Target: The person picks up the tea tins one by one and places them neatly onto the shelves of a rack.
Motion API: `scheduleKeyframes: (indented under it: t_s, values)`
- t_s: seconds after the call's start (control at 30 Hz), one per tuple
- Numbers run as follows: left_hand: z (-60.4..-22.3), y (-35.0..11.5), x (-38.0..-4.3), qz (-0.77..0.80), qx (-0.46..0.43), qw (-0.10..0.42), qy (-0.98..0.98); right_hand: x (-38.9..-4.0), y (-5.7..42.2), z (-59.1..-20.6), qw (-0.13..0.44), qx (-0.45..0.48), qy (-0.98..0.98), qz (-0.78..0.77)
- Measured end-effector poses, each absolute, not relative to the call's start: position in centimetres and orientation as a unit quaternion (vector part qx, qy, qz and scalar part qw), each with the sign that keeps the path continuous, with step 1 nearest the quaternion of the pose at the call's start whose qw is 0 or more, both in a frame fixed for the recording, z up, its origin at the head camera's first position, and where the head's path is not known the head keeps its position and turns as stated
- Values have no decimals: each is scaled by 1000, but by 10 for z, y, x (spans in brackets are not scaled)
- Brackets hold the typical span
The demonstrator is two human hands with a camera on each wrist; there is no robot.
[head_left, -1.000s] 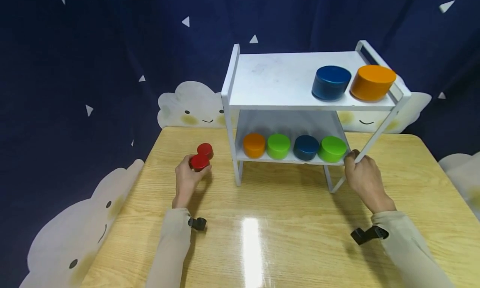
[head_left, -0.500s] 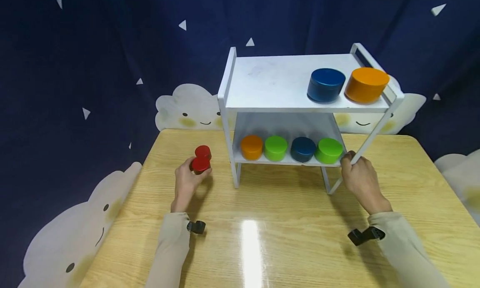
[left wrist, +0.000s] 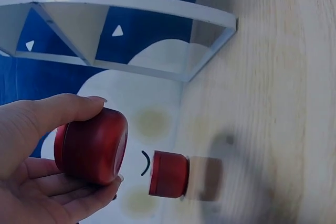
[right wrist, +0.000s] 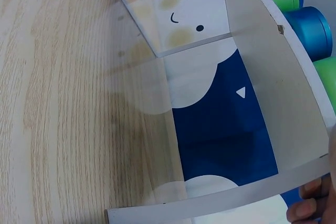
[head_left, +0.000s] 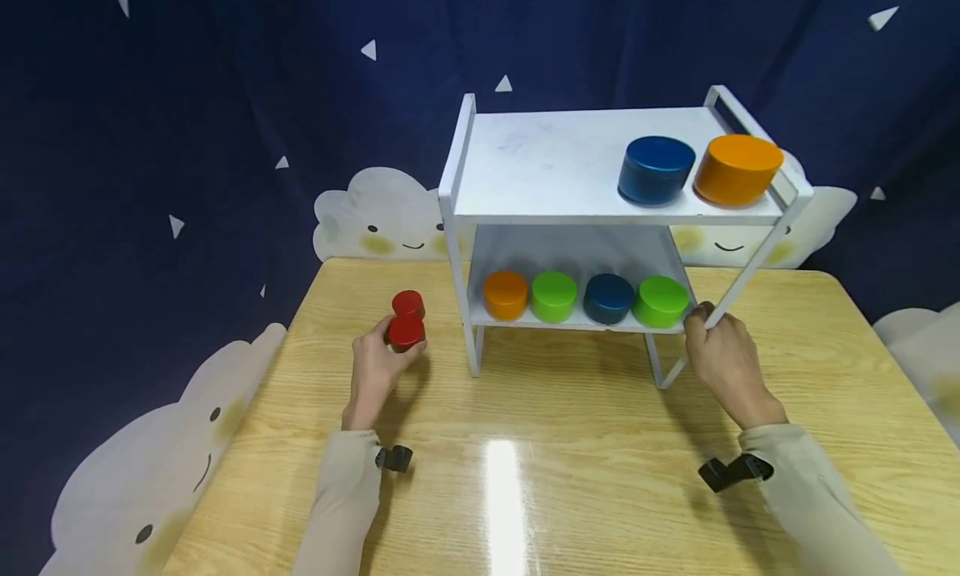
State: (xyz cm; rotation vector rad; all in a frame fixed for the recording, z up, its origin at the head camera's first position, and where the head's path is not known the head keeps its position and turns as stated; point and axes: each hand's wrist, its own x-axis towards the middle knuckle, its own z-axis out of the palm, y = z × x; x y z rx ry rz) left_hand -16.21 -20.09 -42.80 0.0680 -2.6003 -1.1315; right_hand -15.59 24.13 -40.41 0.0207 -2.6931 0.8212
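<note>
My left hand (head_left: 372, 363) holds a round red tin (head_left: 407, 333) between thumb and fingers. In the left wrist view this held tin (left wrist: 93, 145) hangs above the table, with the fingers beneath and the thumb on top in that picture. A second red tin (head_left: 408, 304) stands on the table just behind it, left of the white two-tier shelf (head_left: 555, 163). At the shelf's lower right corner, my right hand (head_left: 726, 361) grips the frame by the side leg. Only a few of its fingertips (right wrist: 307, 208) show at the right wrist view's edge.
On the lower tier sit an orange tin (head_left: 506, 296), a green tin (head_left: 553, 298), a dark blue tin (head_left: 608, 299) and another green tin (head_left: 661, 302). The top tier bears a blue tin (head_left: 656, 171) and an orange tin (head_left: 738, 171) at its right end. A dark curtain (head_left: 225, 101) hangs behind.
My left hand has shifted slightly to the right and nearer to me with the red tin, relative to the standing one. The right hand keeps its grip on the shelf.
</note>
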Motion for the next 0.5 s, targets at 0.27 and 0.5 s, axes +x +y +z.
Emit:
scheduleKeyframes:
  t_s: [0.27, 0.5]
  values:
    - [-423, -195, -154, -383, -5, 184, -905, -155, 241, -405, 163, 7, -944, 285]
    - [-411, -190, -149, -389, -9, 175, -905, -156, 242, -404, 155, 12, -947, 280]
